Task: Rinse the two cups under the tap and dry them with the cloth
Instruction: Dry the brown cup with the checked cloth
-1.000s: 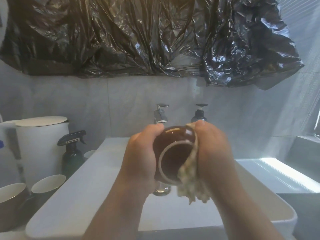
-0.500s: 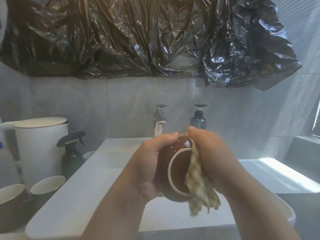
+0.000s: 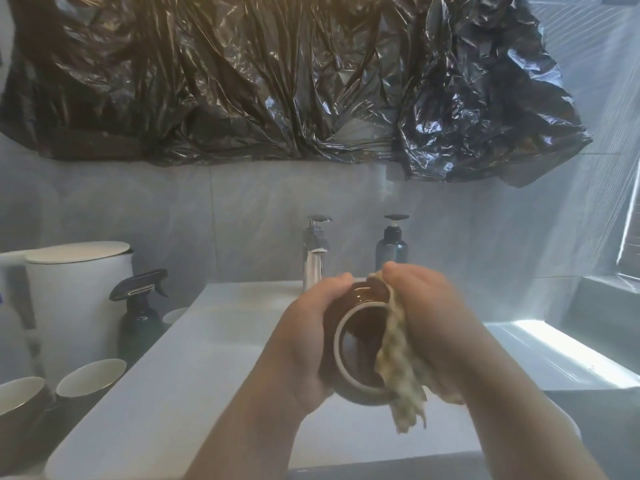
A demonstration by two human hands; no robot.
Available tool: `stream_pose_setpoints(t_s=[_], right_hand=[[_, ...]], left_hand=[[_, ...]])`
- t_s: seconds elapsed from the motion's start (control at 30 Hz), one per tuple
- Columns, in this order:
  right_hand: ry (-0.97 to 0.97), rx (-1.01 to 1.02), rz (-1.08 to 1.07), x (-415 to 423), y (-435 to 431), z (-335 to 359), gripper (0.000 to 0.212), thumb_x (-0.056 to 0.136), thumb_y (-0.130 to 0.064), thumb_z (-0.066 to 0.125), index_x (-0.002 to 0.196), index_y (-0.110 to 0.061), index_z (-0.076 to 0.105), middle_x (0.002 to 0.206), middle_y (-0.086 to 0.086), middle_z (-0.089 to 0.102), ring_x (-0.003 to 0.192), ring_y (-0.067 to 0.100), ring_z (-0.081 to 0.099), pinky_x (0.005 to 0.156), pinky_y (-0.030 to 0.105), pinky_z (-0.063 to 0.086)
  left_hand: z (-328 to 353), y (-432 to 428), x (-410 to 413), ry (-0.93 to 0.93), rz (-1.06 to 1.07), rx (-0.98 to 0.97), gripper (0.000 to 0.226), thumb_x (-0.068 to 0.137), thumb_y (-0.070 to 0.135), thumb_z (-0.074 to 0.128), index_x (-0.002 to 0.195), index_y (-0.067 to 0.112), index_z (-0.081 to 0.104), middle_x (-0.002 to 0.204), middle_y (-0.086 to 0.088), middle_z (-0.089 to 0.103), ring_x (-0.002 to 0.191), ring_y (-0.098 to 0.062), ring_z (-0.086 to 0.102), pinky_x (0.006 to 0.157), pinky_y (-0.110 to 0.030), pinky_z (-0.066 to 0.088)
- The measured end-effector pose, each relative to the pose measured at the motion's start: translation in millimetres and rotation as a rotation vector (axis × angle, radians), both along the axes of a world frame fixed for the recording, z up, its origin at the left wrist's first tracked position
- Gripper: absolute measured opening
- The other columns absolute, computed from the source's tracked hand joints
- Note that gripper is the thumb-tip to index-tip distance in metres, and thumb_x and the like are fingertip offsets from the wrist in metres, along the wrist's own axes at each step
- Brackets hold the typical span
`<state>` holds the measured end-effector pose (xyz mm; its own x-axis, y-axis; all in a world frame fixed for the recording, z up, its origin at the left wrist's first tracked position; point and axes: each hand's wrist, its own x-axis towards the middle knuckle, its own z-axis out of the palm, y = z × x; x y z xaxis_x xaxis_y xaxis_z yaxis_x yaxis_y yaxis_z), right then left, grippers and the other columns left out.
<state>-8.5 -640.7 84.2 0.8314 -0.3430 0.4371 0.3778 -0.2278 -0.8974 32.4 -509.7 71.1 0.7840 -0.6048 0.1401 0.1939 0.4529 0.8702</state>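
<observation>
l fingers [image 3: 337, 284]: left hand [image 3: 304, 348] wrapped tight round brown cup [image 3: 360, 344], mouth twd camera
r fingers [image 3: 398, 271]: right hand [image 3: 436, 327] pinching cloth [image 3: 398, 368] vs cup rim/side
beyond fingers: tap [image 3: 314, 252], no water seen running, sink [image 3: 207, 341] below
far left of l fingers: 2 more cups [image 3: 90, 375] on table
progress: this cup prob rinsed, drying underway; can't tell if it's 1st or 2nd

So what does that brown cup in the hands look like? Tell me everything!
The cup is dark brown and shiny, like glazed pottery, with a pale ring round its rim. It is tipped on its side over the white sink, with its open mouth facing the camera. The left hand grips its outside, and the right hand presses a yellowish checked cloth against its rim. No handle shows.
</observation>
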Motion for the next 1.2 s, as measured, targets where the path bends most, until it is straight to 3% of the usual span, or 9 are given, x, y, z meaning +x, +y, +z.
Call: stream_pose_setpoints(t_s=[0.13, 0.23, 0.43, 0.57, 0.67, 0.73, 0.83, 0.97, 1.2], right_hand=[[-0.039, 0.074, -0.034, -2, 8, 2, 0.039, 0.100, -0.025, 0.053, 0.066, -0.008, 0.060, 0.059, -0.003, 0.057, 0.058, 0.012, 0.053, 0.062, 0.030, 0.043], [-0.049, 0.305, -0.050, 3, 20, 1, 0.043, 0.095, -0.038, 0.053, 0.060, -0.014, 0.056, 0.053, -0.004, 0.056, 0.063, 0.018, 0.055, 0.067, 0.031, 0.046], [-0.023, 0.246, -0.123, 12, 44, -15, 0.054, 0.067, -0.070, 0.036, 0.061, -0.020, 0.055, 0.062, 0.002, 0.054, 0.075, 0.035, 0.058, 0.080, 0.048, 0.054], [-0.058, 0.118, -0.286, 11, 40, -14, 0.049, 0.105, -0.039, 0.031, 0.065, -0.015, 0.046, 0.065, 0.000, 0.052, 0.064, 0.014, 0.052, 0.063, 0.021, 0.046], [-0.066, -0.086, -0.386, 8, 29, -15, 0.053, 0.107, -0.035, 0.027, 0.066, -0.012, 0.051, 0.068, 0.001, 0.058, 0.074, 0.022, 0.058, 0.069, 0.034, 0.039], [-0.036, -0.232, -0.450, 9, 19, -14, 0.053, 0.107, -0.035, 0.028, 0.071, -0.011, 0.059, 0.072, 0.003, 0.062, 0.080, 0.028, 0.060, 0.070, 0.035, 0.037], [-0.074, -0.251, -0.485, 9, 10, -10, 0.050, 0.107, -0.035, 0.030, 0.086, -0.010, 0.068, 0.078, 0.002, 0.065, 0.081, 0.024, 0.058, 0.071, 0.032, 0.035], [-0.157, -0.115, -0.406, 7, 15, -11, 0.051, 0.108, -0.034, 0.029, 0.088, -0.010, 0.069, 0.078, 0.001, 0.070, 0.078, 0.012, 0.063, 0.069, 0.025, 0.046], [-0.263, 0.168, -0.341, 17, 24, -20, 0.044, 0.092, -0.055, 0.033, 0.093, -0.027, 0.067, 0.078, -0.003, 0.067, 0.080, 0.022, 0.066, 0.077, 0.044, 0.055]], left_hand=[[0, -1, 1, 0.015, 0.062, -0.059, 0.047, 0.067, 0.041, 0.064, 0.094, 0.003, 0.074, 0.095, -0.023, 0.068, 0.081, -0.033, 0.066, 0.077, -0.038, 0.052], [3, -3, -2, 0.082, 0.172, -0.231, 0.055, 0.068, 0.039, 0.062, 0.102, -0.003, 0.074, 0.110, -0.030, 0.068, 0.093, -0.037, 0.068, 0.091, -0.043, 0.051], [-3, -9, -1, 0.205, 0.378, -0.359, 0.059, 0.084, 0.042, 0.059, 0.120, -0.004, 0.067, 0.122, -0.029, 0.067, 0.103, -0.042, 0.070, 0.102, -0.056, 0.047], [-4, -10, -1, 0.240, 0.441, -0.380, 0.058, 0.084, 0.044, 0.059, 0.119, -0.001, 0.069, 0.120, -0.027, 0.069, 0.108, -0.045, 0.068, 0.102, -0.056, 0.049], [-7, -13, -4, 0.180, 0.486, -0.331, 0.048, 0.087, 0.043, 0.057, 0.107, 0.003, 0.074, 0.108, -0.022, 0.075, 0.094, -0.037, 0.074, 0.085, -0.046, 0.060], [-8, -12, -3, 0.125, 0.474, -0.307, 0.039, 0.089, 0.039, 0.056, 0.096, 0.007, 0.076, 0.092, -0.017, 0.077, 0.078, -0.029, 0.074, 0.065, -0.035, 0.060], [-3, -6, -1, 0.045, 0.353, -0.320, 0.051, 0.077, 0.040, 0.060, 0.105, 0.001, 0.074, 0.100, -0.020, 0.073, 0.090, -0.033, 0.069, 0.083, -0.044, 0.054], [-3, -2, -5, -0.017, 0.174, -0.352, 0.053, 0.072, 0.044, 0.055, 0.100, 0.004, 0.077, 0.099, -0.020, 0.073, 0.089, -0.031, 0.069, 0.079, -0.040, 0.049], [-6, -7, -14, -0.049, 0.012, -0.376, 0.071, 0.076, 0.044, 0.065, 0.135, 0.004, 0.059, 0.129, -0.023, 0.066, 0.111, -0.034, 0.067, 0.086, -0.040, 0.058]])
